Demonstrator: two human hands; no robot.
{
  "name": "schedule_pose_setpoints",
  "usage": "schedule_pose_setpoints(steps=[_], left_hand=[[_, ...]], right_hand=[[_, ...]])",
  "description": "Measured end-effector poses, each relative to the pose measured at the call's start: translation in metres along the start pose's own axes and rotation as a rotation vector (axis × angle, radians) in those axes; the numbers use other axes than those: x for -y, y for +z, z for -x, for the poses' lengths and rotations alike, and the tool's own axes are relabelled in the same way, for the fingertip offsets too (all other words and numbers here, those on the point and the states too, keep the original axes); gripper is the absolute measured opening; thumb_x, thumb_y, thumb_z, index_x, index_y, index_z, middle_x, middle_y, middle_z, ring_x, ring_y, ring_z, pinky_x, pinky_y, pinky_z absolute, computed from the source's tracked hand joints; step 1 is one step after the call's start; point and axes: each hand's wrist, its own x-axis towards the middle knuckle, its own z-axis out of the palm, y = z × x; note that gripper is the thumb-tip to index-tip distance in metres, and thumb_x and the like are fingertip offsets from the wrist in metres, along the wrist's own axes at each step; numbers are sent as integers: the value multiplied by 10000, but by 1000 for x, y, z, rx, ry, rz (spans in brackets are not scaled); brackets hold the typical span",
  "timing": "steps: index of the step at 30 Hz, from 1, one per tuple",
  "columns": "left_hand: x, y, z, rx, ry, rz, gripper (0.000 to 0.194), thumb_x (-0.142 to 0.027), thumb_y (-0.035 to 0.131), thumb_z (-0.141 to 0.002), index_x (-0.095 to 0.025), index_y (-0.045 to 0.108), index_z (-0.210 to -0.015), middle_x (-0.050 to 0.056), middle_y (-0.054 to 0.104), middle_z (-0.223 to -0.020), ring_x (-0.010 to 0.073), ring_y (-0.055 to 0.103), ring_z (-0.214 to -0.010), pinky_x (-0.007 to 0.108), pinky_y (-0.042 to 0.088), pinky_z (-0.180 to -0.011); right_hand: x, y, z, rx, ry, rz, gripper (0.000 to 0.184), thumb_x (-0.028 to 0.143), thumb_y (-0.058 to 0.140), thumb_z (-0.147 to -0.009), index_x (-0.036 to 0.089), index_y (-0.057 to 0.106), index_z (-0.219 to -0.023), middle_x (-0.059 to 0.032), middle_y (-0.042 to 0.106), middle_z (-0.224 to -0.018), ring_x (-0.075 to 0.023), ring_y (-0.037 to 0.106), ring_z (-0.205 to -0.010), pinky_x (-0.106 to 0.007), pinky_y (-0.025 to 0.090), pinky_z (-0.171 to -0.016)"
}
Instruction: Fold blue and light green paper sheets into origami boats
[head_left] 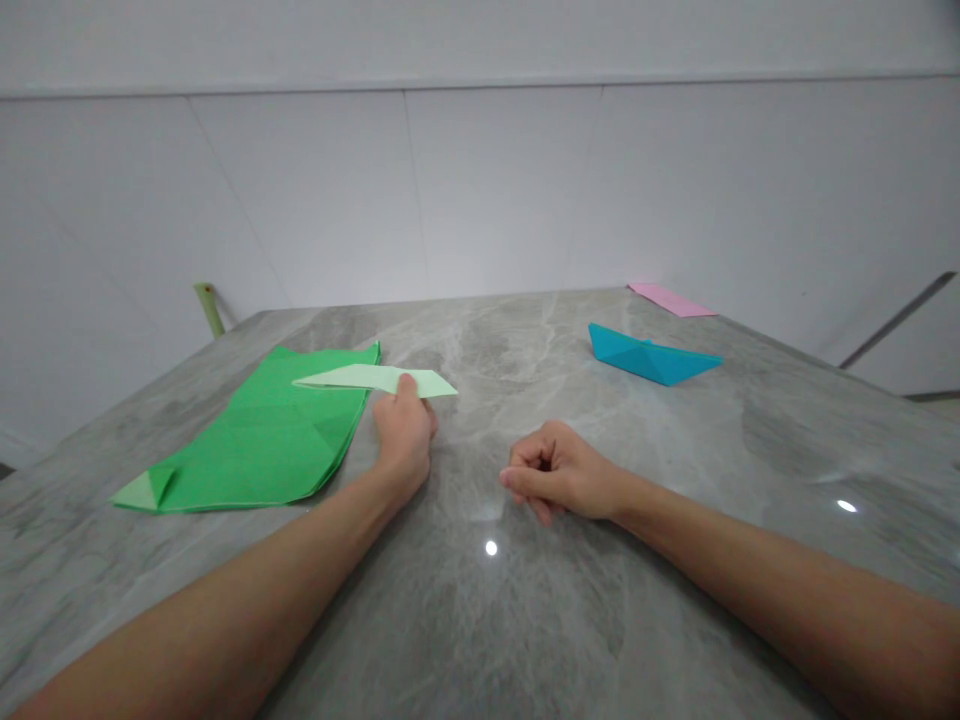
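My left hand (pixel 403 432) pinches a long, narrow folded piece of pale green paper (pixel 360 378) and holds it just above the table, over the right edge of a stack of bright green sheets (pixel 270 435). My right hand (pixel 559 472) rests on the grey marble table (pixel 525 580) as a loose fist with nothing showing in it. A blue folded paper boat (pixel 649 357) lies further back on the right, well away from both hands.
A pink sheet (pixel 671 298) lies at the table's far right corner. The green stack has a folded-over corner (pixel 150 488) at its near left end. A white wall rises behind the table, with a green post (pixel 210 308) at the far left.
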Motion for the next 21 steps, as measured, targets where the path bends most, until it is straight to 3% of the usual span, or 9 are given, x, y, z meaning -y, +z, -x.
schedule_pose_setpoints(steps=[2,4,6,8,11,15,18,21], left_hand=[[-2,0,0,33,2,9,445,-362,467,-871,-231,350,-462,-60,298,-368,84,256,-322,241,190,-361],[-2,3,8,203,-8,20,462,-383,474,-866,-223,368,-446,-52,314,-359,84,274,-320,239,207,-361],[1,8,18,358,-17,-25,511,-427,482,-866,-203,406,-412,-29,361,-347,86,318,-319,241,237,-364],[4,11,24,437,-45,-23,487,-457,558,-828,-177,484,-436,-10,434,-376,99,391,-346,243,287,-379],[4,12,23,458,-48,198,320,-426,708,-732,-147,611,-610,11,587,-559,142,568,-549,257,454,-533],[-3,9,15,487,-125,523,289,-392,760,-704,-161,650,-837,56,683,-951,212,632,-937,360,523,-798],[-7,6,10,448,-204,650,271,-372,763,-705,-173,594,-777,58,687,-988,221,640,-972,401,510,-855],[-8,6,7,395,-225,703,261,-341,750,-726,-181,552,-784,40,697,-917,196,663,-896,388,509,-850]], right_hand=[[-2,-2,-1,-192,-110,131,338,378,631,-822,161,550,-576,38,508,-451,-60,405,-401,-194,315,-421],[-4,-4,-4,-337,-226,251,185,327,686,-784,159,612,-765,30,561,-595,-72,460,-479,-199,368,-469],[-6,-6,-7,-344,-333,387,365,290,756,-720,179,618,-1039,-2,605,-795,-91,510,-575,-212,415,-513],[-6,-7,-9,-322,-417,516,424,278,746,-743,202,615,-1139,-31,608,-901,-110,534,-652,-227,442,-555],[-5,-8,-9,-429,-464,550,173,277,614,-869,193,694,-997,-31,637,-818,-117,543,-646,-240,440,-570],[-5,-11,-9,-647,-350,216,231,374,598,-878,171,706,-857,2,625,-642,-80,470,-427,-230,357,-413],[-6,-17,-7,-700,-270,17,299,456,613,-855,169,680,-808,12,601,-582,-74,438,-365,-227,300,-357],[-8,-25,-7,-734,-224,-18,357,503,606,-849,174,619,-711,18,554,-494,-82,416,-355,-235,287,-359]])
